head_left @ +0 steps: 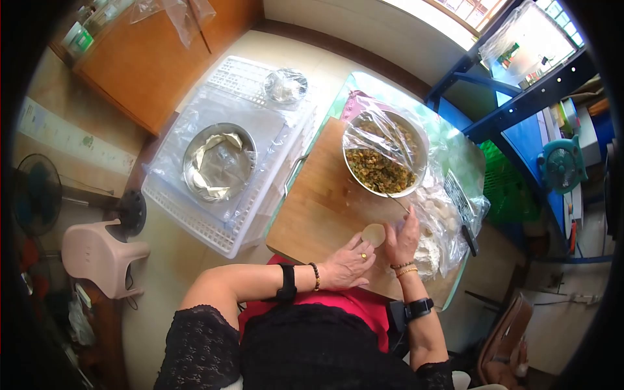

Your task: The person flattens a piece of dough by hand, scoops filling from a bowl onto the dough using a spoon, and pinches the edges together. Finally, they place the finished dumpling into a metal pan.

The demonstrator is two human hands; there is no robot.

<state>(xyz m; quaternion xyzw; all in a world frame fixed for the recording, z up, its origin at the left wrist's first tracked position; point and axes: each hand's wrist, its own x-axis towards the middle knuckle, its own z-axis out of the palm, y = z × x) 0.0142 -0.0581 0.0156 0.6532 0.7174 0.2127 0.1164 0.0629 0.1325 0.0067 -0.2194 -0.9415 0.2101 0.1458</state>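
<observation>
My left hand (pixel 348 265), ring on a finger, holds a thin round dough wrapper (pixel 373 234) at its fingertips, above the front of the wooden board (pixel 312 201). My right hand (pixel 402 239) is just right of the wrapper, its thumb close to the wrapper's edge. Its fingers are at the end of a thin metal utensil (pixel 398 203) that leans out of a bowl (pixel 350 170); the utensil's other end is hidden. Chopped brown-green filling (pixel 374 170) fills the bowl, partly under clear plastic film. Beside my right wrist lies white flour (pixel 427 255) with dough pieces (pixel 442 211) under plastic.
On the left, a white plastic crate (pixel 221 242) carries a round metal pan (pixel 186 162) with folded wrappers around its rim, and a small plastic-covered bowl (pixel 286 86). A black-handled tool (pixel 469 240) lies at the board's right. A pink stool (pixel 97 253) stands lower left.
</observation>
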